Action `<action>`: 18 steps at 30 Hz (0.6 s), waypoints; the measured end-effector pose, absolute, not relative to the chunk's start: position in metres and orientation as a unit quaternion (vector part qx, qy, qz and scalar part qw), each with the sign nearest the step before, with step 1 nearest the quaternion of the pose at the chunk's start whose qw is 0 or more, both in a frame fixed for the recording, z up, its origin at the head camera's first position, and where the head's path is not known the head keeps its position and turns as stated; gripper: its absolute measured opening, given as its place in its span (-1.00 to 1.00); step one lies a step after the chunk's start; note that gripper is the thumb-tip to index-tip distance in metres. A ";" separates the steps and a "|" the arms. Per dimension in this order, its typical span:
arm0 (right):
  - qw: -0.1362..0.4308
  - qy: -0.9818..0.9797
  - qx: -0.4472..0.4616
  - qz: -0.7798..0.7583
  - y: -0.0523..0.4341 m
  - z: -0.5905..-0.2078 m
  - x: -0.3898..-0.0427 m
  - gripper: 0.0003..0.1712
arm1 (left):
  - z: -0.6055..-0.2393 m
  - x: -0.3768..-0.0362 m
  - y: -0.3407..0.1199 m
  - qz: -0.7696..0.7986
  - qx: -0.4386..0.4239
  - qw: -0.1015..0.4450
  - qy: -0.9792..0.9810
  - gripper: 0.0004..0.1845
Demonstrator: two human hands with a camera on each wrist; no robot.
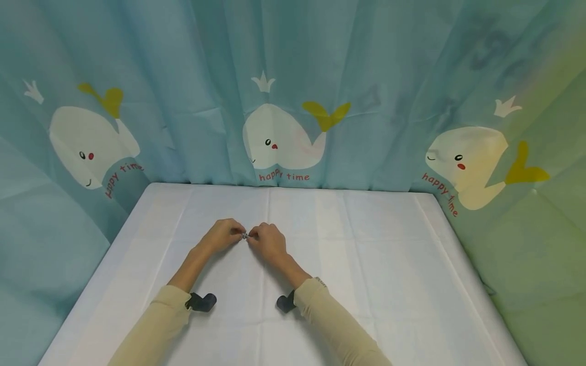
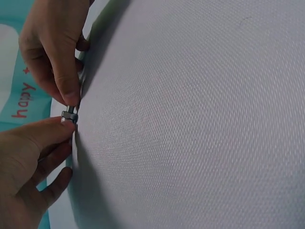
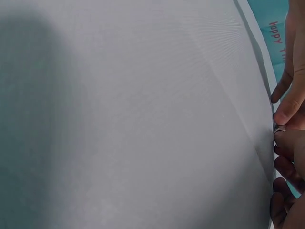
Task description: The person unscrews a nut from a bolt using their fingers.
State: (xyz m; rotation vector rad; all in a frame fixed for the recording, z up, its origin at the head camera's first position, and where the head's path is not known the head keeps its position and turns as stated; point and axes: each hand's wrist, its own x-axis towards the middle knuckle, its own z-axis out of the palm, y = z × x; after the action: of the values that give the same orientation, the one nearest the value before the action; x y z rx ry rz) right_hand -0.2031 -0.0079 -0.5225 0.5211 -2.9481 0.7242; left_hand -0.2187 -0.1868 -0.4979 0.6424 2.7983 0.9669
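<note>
Both hands meet over the middle of the white-clothed table (image 1: pixel 366 254). Between their fingertips is a small silvery metal piece (image 1: pixel 245 235), which looks like a bolt with a nut. My left hand (image 1: pixel 224 235) pinches one end and my right hand (image 1: pixel 267 241) pinches the other. In the left wrist view the metal piece (image 2: pixel 70 114) shows between the left thumb (image 2: pixel 45 133) below and the right hand's fingers (image 2: pixel 64 81) above. The right wrist view catches only a glint of the metal piece (image 3: pixel 279 128) at the frame's right edge; most of it is hidden by fingers.
A blue curtain (image 1: pixel 183 76) printed with white whales and "happy time" hangs close behind and on both sides of the table. Black wrist-camera mounts (image 1: pixel 201 301) sit under both beige sleeves. The cloth has fold creases.
</note>
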 end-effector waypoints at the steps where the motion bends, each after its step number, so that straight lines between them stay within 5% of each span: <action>1: 0.030 -0.956 0.168 0.238 -0.007 -0.523 -0.203 -0.82 | -0.498 -0.218 -0.187 0.322 0.211 0.056 0.921 -0.88; 18: 0.052 -0.897 0.166 0.406 0.017 -0.507 -0.208 -0.90 | -0.487 -0.214 -0.174 0.407 0.224 0.019 0.886 -0.87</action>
State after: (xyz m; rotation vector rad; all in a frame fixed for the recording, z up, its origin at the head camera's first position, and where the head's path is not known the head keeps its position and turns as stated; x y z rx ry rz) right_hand -0.2078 0.0175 -0.5070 0.5039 -2.7277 1.2358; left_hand -0.2143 -0.1739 -0.4870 0.6951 2.7495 1.2629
